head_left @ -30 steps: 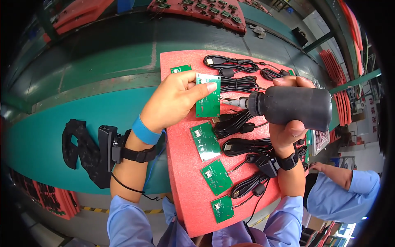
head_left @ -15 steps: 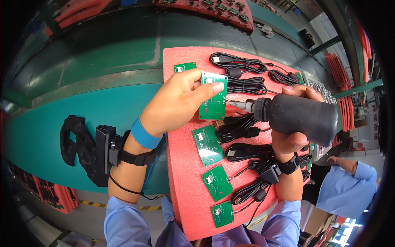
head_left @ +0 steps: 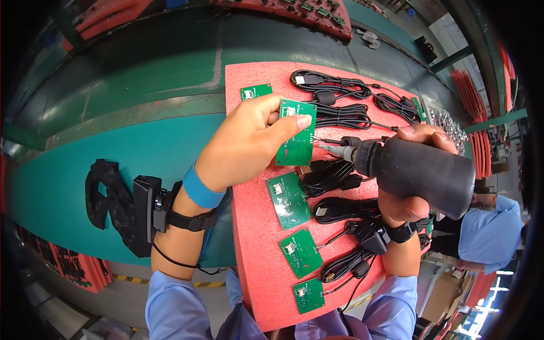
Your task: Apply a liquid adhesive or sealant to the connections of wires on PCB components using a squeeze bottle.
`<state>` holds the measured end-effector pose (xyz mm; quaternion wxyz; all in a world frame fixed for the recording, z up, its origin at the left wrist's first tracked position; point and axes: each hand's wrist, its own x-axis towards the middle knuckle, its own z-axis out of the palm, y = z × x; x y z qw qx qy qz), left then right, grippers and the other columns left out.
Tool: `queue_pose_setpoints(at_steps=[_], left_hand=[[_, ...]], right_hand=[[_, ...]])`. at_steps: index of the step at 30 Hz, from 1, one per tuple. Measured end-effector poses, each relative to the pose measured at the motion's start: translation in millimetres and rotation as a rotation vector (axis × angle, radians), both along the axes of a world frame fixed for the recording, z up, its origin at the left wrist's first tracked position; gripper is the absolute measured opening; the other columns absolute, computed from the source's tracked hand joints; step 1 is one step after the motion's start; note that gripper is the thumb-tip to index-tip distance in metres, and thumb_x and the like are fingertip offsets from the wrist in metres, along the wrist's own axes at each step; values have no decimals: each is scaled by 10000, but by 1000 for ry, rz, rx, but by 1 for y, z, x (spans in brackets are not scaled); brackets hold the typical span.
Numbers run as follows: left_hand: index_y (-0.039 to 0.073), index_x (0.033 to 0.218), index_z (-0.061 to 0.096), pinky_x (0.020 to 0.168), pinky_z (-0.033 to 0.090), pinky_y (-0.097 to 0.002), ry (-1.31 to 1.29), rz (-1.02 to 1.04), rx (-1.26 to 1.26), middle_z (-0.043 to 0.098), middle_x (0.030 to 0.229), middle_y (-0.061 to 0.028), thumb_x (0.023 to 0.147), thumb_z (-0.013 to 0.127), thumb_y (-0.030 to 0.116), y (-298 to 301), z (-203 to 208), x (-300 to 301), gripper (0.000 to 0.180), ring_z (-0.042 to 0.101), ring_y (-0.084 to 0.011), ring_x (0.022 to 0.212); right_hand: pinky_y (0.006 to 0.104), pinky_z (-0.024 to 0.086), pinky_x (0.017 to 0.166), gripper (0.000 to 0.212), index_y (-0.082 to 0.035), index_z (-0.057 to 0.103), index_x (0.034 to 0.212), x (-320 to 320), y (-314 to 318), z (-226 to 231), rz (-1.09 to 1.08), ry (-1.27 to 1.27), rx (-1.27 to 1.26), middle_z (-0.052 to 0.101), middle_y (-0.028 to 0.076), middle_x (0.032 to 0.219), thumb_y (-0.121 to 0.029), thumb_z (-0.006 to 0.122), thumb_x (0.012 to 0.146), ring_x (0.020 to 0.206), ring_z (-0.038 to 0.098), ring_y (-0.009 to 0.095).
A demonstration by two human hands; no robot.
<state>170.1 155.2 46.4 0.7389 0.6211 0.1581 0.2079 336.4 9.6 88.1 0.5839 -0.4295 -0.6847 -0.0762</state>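
Pinched between thumb and fingers of my left hand [head_left: 246,139] is a green circuit board [head_left: 296,146], raised over the pink foam sheet [head_left: 255,238]. Wires run from its right edge toward black cable. My right hand [head_left: 403,207] grips a black squeeze bottle [head_left: 426,177] lying on its side, its pale nozzle [head_left: 338,151] pointing left. The nozzle tip is a short way off the board's right edge. Below the held board lie another green board [head_left: 289,199], a lower board [head_left: 300,253] and a small board [head_left: 309,296], with coiled black cables [head_left: 347,208] beside them.
At the foam's top left corner is one more board [head_left: 256,92]. Left of the foam, a black fabric piece [head_left: 116,207] rests on the green table [head_left: 56,187]. A conveyor surface [head_left: 153,62] runs behind. A person in blue [head_left: 492,235] is at the far right.
The bottle has moved right and slightly down, and its nozzle tip has drawn away from the board's edge. My left hand and the board have barely shifted. The person at right has changed posture.
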Motion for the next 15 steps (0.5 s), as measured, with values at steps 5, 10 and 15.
queue_pose_setpoints(at_steps=[5, 10, 15], left_hand=[[-5, 880, 494, 536, 446, -218, 109, -16, 51, 569, 749, -31, 876, 534, 158, 6, -1, 1, 168, 533, -66, 623], [-7, 878, 492, 505, 454, -227, 144, 2, 72, 572, 739, -41, 873, 534, 147, 4, -1, 0, 159, 539, -73, 604], [-11, 867, 492, 480, 457, -230, 134, 7, 82, 575, 723, -44, 866, 535, 127, 3, 1, 0, 145, 543, -76, 580]], right_hand=[[345, 445, 751, 894, -24, 368, 1198, 11, 1, 0, 34, -72, -30, 566, 164, 910, -646, 628, 611, 824, 555, 242], [349, 473, 737, 916, -23, 357, 1200, 11, 2, -1, 60, -52, -62, 583, 173, 909, -595, 703, 573, 817, 584, 253], [346, 476, 733, 920, -24, 357, 1199, 10, 4, -2, 57, -47, -63, 583, 172, 906, -600, 701, 569, 815, 584, 252]])
